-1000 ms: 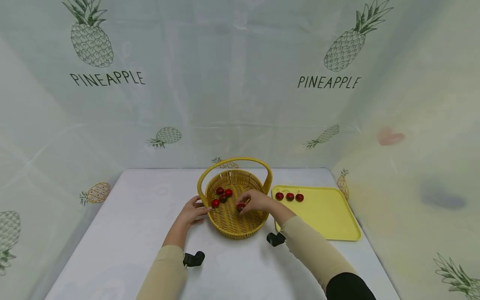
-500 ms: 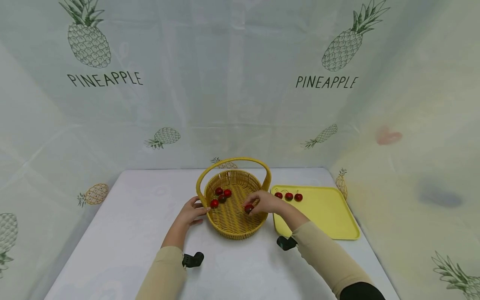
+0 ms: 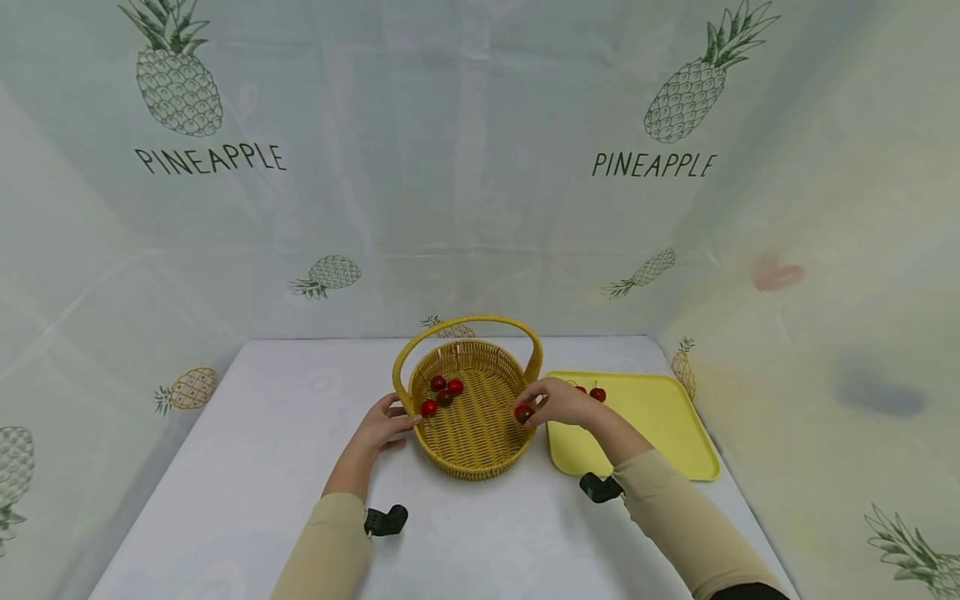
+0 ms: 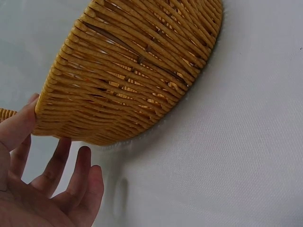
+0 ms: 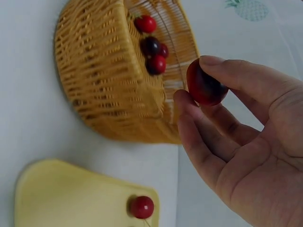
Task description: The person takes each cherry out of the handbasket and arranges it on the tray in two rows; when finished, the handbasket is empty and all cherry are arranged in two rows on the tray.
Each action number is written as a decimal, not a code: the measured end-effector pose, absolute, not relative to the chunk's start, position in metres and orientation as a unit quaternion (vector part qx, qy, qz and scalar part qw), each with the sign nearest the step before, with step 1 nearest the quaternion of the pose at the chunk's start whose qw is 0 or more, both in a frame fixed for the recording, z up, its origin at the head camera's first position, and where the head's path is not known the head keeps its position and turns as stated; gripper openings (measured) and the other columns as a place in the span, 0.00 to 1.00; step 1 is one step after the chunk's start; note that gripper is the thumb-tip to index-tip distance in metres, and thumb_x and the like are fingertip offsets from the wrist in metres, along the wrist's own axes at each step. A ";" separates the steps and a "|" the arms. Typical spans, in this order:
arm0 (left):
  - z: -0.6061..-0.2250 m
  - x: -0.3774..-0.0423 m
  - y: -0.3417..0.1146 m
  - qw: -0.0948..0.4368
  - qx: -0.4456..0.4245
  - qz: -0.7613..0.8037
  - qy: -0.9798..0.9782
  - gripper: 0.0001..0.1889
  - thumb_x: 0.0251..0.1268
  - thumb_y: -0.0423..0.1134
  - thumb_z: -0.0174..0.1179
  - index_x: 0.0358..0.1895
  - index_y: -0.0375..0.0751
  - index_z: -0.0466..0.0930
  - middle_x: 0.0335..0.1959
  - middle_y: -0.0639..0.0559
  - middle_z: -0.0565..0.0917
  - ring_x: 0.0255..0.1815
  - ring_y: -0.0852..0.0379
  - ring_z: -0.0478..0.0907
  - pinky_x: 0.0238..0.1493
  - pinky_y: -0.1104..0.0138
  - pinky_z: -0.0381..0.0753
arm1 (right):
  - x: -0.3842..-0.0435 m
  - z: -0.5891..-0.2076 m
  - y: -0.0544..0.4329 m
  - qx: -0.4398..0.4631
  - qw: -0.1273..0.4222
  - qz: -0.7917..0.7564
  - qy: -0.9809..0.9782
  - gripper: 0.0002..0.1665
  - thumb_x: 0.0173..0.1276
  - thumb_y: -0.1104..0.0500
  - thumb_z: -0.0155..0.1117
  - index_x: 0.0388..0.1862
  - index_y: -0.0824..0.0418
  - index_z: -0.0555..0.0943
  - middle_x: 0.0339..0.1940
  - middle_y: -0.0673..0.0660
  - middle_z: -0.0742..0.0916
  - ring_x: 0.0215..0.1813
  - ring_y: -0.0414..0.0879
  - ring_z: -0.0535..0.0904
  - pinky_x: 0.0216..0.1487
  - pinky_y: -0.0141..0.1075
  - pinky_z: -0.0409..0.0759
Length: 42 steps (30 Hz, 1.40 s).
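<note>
A yellow woven basket [image 3: 471, 454] with a tall arched handle stands on the table, several red cherries [image 3: 444, 397] gathered at its left inside. At the basket's left rim, my left hand [image 3: 381, 427] holds the edge near the handle's foot; in the left wrist view, some of its fingers [image 4: 85, 177] spread free below the wall. My right hand [image 3: 561, 402] pinches a dark red cherry [image 5: 203, 84] between thumb and fingertips, over the basket's right rim in the head view. Behind that hand, cherries [image 3: 597, 394] lie on a yellow tray [image 3: 660, 429], partly hidden.
The tray lies just right of the basket on a white-covered table [image 3: 300, 417]. A pineapple-printed curtain [image 3: 450, 167] hangs behind the table and down both sides. Black cameras [image 3: 387, 520] are strapped at both wrists.
My right hand has moved right with the pinched cherry, from over the basket's inside to its right rim, now covering part of the tray's cherries. My left hand stays at the basket.
</note>
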<state>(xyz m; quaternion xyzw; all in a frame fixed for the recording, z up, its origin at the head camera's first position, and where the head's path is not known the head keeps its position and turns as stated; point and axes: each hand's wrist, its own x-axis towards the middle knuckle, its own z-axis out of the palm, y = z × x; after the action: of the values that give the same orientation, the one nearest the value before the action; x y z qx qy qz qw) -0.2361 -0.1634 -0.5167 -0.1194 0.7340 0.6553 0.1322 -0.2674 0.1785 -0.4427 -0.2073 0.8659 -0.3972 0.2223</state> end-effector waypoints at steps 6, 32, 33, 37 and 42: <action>-0.516 -0.237 -0.162 0.134 -0.120 0.654 0.735 0.32 0.65 0.35 0.65 0.71 0.42 0.63 0.64 0.34 0.71 0.51 0.46 0.79 0.53 0.45 0.76 | -0.269 -0.439 0.200 -0.209 0.215 -0.423 0.855 0.20 0.56 0.71 0.73 0.49 0.66 0.84 0.47 0.57 0.83 0.41 0.48 0.79 0.41 0.40 0.80; -0.520 -0.238 -0.163 0.133 -0.119 0.653 0.736 0.31 0.64 0.35 0.65 0.69 0.42 0.64 0.63 0.34 0.72 0.48 0.49 0.80 0.53 0.45 0.76 | -0.278 -0.473 0.268 -0.106 0.136 -0.445 0.879 0.20 0.59 0.69 0.71 0.51 0.69 0.83 0.49 0.63 0.84 0.49 0.55 0.79 0.47 0.46 0.79; -0.520 -0.238 -0.163 0.132 -0.119 0.654 0.736 0.30 0.64 0.35 0.65 0.69 0.42 0.65 0.63 0.35 0.72 0.48 0.49 0.80 0.53 0.45 0.76 | -0.278 -0.474 0.269 -0.097 0.132 -0.449 0.879 0.19 0.59 0.69 0.70 0.51 0.68 0.83 0.49 0.63 0.84 0.50 0.56 0.78 0.47 0.46 0.79; -0.519 -0.238 -0.163 0.133 -0.117 0.654 0.736 0.30 0.64 0.34 0.65 0.68 0.42 0.65 0.63 0.35 0.72 0.48 0.49 0.80 0.53 0.45 0.76 | -0.279 -0.479 0.274 -0.071 0.116 -0.461 0.877 0.19 0.60 0.69 0.69 0.51 0.68 0.83 0.51 0.65 0.83 0.53 0.58 0.77 0.48 0.45 0.79; -0.519 -0.238 -0.164 0.131 -0.116 0.652 0.738 0.31 0.64 0.35 0.66 0.69 0.42 0.65 0.63 0.34 0.72 0.48 0.48 0.80 0.51 0.46 0.77 | -0.281 -0.485 0.282 -0.045 0.094 -0.475 0.874 0.20 0.62 0.68 0.69 0.53 0.69 0.81 0.58 0.69 0.78 0.56 0.62 0.76 0.51 0.50 0.78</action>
<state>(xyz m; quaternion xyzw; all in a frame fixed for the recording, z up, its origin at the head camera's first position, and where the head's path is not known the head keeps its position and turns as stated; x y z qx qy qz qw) -0.2385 -0.1638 -0.5187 -0.1160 0.7379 0.6518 0.1311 -0.2810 0.2815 -0.4850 -0.0449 0.8736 -0.4754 0.0936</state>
